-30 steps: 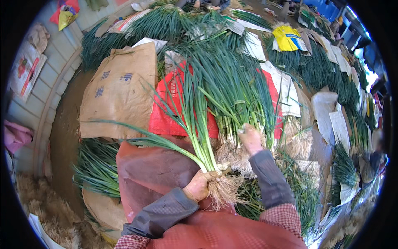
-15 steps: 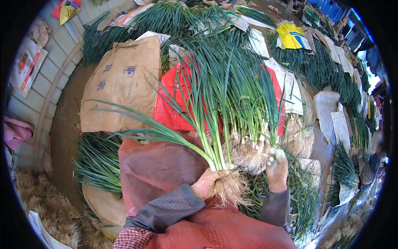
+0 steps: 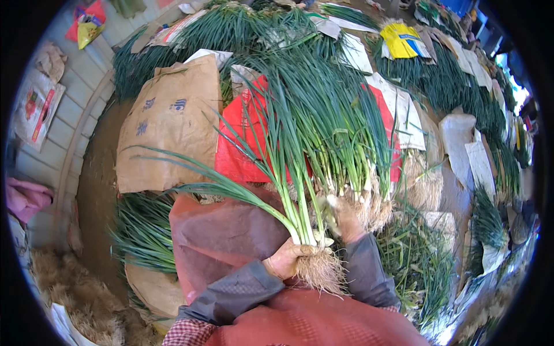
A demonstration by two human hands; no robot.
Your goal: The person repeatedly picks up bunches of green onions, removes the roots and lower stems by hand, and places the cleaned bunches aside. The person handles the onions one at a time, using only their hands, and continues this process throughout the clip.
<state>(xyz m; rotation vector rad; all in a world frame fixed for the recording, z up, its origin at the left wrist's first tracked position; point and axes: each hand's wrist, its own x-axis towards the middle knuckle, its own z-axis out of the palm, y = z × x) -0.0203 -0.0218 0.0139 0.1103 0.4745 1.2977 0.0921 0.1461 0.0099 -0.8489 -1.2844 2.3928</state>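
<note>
My left hand is closed around the lower white ends of a small bunch of green onions. Their pale roots hang below the fist, and the long leaves fan up and to the left. My right hand is just right of this bunch, close to its stems; its fingers are blurred, and whether they hold anything is unclear. Beyond both hands, a large heap of green onions lies over a red sack, roots toward me.
A brown woven sack lies left of the heap. Loose leaf scraps are piled at the right. My lap has a reddish-brown cover. More onion piles stretch along the back, and a tiled wall stands at the left.
My right hand has come left and slightly up from the near right end of the heap to the held bunch. The left hand keeps its grip, almost in place.
</note>
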